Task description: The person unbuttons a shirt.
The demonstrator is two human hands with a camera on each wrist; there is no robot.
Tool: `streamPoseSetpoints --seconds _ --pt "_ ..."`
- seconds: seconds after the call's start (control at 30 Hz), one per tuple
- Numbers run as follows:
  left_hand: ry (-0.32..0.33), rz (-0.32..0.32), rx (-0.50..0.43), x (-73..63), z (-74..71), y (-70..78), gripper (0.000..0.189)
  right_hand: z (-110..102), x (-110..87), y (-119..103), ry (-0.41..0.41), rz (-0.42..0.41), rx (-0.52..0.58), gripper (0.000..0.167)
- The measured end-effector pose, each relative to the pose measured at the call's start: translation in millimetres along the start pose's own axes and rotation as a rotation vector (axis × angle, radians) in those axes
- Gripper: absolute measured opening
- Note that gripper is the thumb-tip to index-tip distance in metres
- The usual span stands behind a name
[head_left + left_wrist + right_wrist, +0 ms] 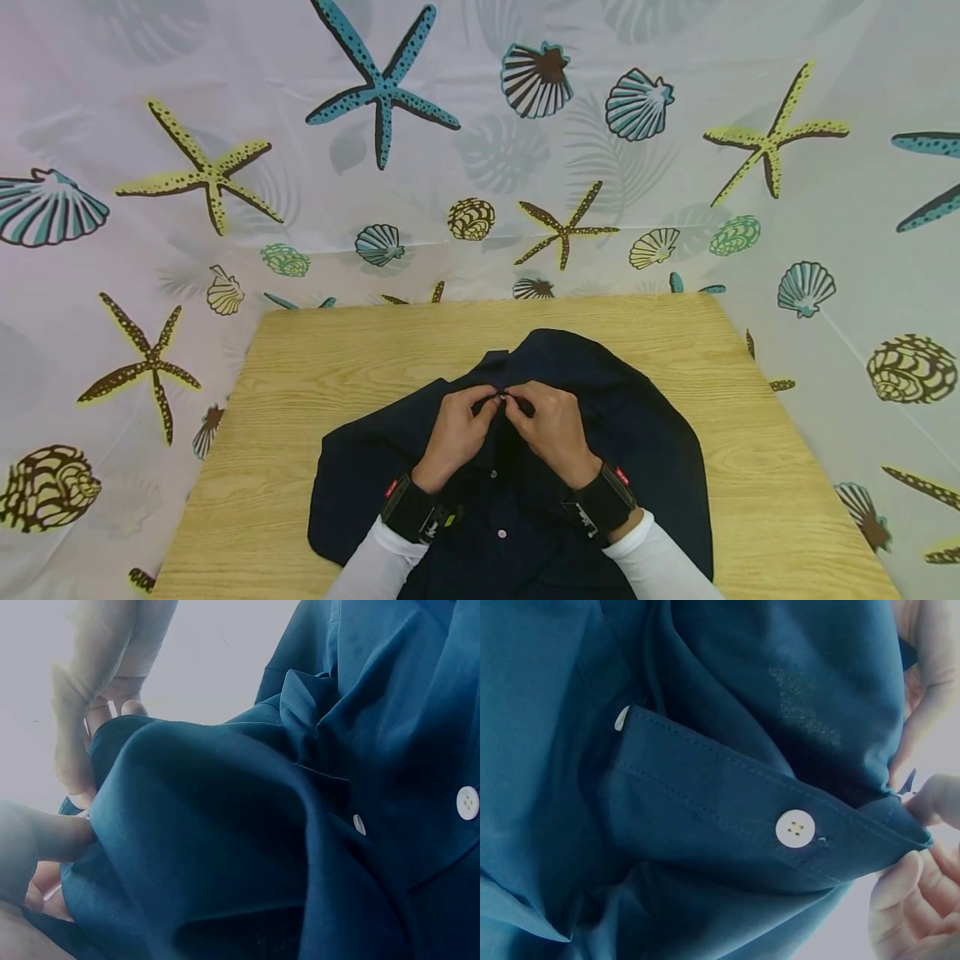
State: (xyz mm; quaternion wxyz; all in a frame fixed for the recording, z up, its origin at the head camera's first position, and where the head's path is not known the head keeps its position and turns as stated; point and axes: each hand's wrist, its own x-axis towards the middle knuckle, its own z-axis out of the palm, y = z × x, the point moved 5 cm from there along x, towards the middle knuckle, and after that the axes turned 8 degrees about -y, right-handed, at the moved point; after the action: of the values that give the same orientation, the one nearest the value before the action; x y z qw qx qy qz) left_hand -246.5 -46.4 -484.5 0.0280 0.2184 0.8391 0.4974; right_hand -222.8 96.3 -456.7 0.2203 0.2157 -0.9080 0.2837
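Note:
A dark navy button-up shirt lies front up, with my two hands close together near its collar end. Thumb and index finger of my left hand pinch the shirt's front edge. Facing it, my right hand pinches the same spot, and a small white button shows between the fingertips. Lower on the front are two more white buttons, an upper one and a lower one. In the right wrist view the placket is lifted into a fold, a four-hole button on it.
The shirt is spread on a light wooden table. Behind and on both sides hangs a white curtain printed with starfish and shells. Each wrist wears a black strap, on the left and on the right.

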Motion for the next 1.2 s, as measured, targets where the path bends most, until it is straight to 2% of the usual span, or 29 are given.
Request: streamPoseSetpoints --seconds 0.3,0.43,0.77,0.9,1.07,1.2 --pt "-0.005 0.016 0.008 0.6 -0.4 1.6 0.013 -0.1 0.2 1.3 0.013 0.012 0.008 0.006" --pt "0.013 0.014 0.014 0.8 -0.3 2.1 0.013 0.8 0.1 1.6 0.02 0.015 0.007 0.006" --pt "0.058 -0.052 0.04 3.0 1.3 1.0 0.015 3.8 0.2 1.6 0.045 0.004 0.008 0.007" --pt "0.048 -0.05 0.037 2.8 0.2 1.8 0.018 3.7 0.6 2.4 0.05 0.005 -0.005 0.007" --pt "0.004 -0.039 0.025 0.3 0.4 0.1 0.019 3.2 -2.1 4.6 0.064 0.01 -0.013 0.007" --pt "-0.004 -0.021 0.018 1.9 -4.5 -1.1 0.02 0.0 -0.1 9.9 0.088 0.024 -0.009 0.008"
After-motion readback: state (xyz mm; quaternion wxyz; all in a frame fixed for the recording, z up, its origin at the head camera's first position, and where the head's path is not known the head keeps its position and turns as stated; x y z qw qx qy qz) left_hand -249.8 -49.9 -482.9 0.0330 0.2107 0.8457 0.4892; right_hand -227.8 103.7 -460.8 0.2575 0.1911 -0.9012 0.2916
